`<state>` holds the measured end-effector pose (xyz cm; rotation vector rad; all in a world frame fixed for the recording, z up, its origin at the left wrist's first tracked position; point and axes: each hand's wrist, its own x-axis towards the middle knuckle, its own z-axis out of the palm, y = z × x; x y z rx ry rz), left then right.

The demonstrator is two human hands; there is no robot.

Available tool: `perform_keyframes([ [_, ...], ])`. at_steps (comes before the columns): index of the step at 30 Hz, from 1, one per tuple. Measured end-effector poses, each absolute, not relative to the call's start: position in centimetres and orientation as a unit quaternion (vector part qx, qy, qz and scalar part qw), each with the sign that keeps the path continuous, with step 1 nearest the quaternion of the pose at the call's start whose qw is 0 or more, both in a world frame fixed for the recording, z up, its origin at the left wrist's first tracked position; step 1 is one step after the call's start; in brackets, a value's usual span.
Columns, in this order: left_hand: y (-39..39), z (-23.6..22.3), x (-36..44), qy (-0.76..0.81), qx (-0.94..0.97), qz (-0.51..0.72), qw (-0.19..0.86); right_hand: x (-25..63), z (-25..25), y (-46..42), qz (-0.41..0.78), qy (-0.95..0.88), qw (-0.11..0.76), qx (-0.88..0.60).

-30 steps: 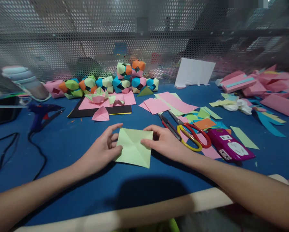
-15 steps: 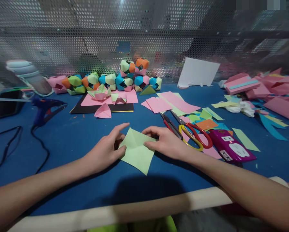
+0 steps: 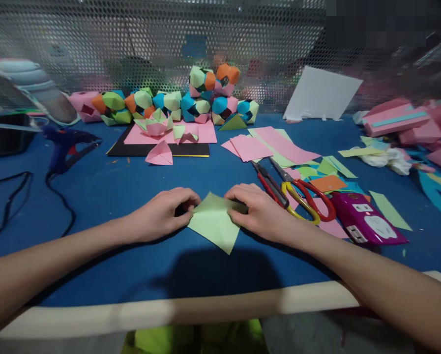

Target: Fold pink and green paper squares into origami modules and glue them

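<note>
A pale green square of paper (image 3: 216, 223) is held between my two hands over the blue table, one corner toward me and the far half bending up along a crease. My left hand (image 3: 168, 210) pinches its left corner between thumb and fingers. On the opposite side my right hand (image 3: 255, 211) grips the right corner, the thumb on top. Just beyond my right hand lie scissors (image 3: 308, 199) with red and yellow handles and a red-and-black cutter (image 3: 270, 184). A folded pink paper piece (image 3: 160, 153) rests beyond my left hand.
Folded paper balls (image 3: 142, 104) line the back by a perforated metal screen. At left are a blue glue gun (image 3: 63, 147) with its cable, a phone (image 3: 8, 135) and a bottle (image 3: 36, 91). Paper scraps (image 3: 327, 182), a purple case (image 3: 367, 221) and pink pieces (image 3: 397, 118) occupy the right.
The green paper has turned from lying square-on to a diamond, and its far half now bends upward. Both hands have shifted round to its side corners. The camera view has shifted slightly.
</note>
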<state>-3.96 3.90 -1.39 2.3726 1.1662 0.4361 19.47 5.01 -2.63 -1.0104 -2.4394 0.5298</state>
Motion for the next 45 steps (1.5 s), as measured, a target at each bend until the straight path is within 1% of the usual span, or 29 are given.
perform_keyframes([
  [2,3.9,-1.3,-4.0,0.4,0.882,0.149,0.199,19.4,-2.9,5.0,0.173,-0.89,0.245,-0.344],
  [4,4.0,-1.1,-4.1,0.373,0.896,0.139,0.197,19.5,-3.0,5.1,0.169,-0.9,0.254,-0.313],
  [9,5.0,-0.3,-5.0,0.33,0.905,0.085,0.254,19.8,-3.0,5.2,0.163,-0.929,0.223,-0.247],
  [12,5.3,0.0,-5.5,0.31,0.907,0.074,0.274,19.9,-2.8,5.0,0.143,-0.941,0.207,-0.226],
  [15,5.1,-0.2,-5.5,0.306,0.915,0.077,0.253,19.8,-2.8,4.9,0.11,-0.951,0.204,-0.205],
  [19,4.8,-0.5,-5.3,0.297,0.93,0.07,0.206,19.7,-2.9,4.8,0.067,-0.957,0.225,-0.171],
  [21,4.9,-0.5,-5.3,0.291,0.932,0.067,0.205,19.7,-2.9,4.8,0.058,-0.961,0.226,-0.151],
  [31,5.7,0.0,-6.0,0.268,0.916,0.074,0.288,20.1,-1.8,4.6,0.016,-0.982,0.139,-0.127],
  [40,5.9,-0.3,-5.9,0.278,0.913,0.066,0.291,20.5,-1.2,4.5,-0.008,-0.991,0.069,-0.115],
  [45,5.9,-0.2,-5.9,0.265,0.922,0.069,0.273,20.5,-0.8,4.2,-0.016,-0.993,0.05,-0.11],
])
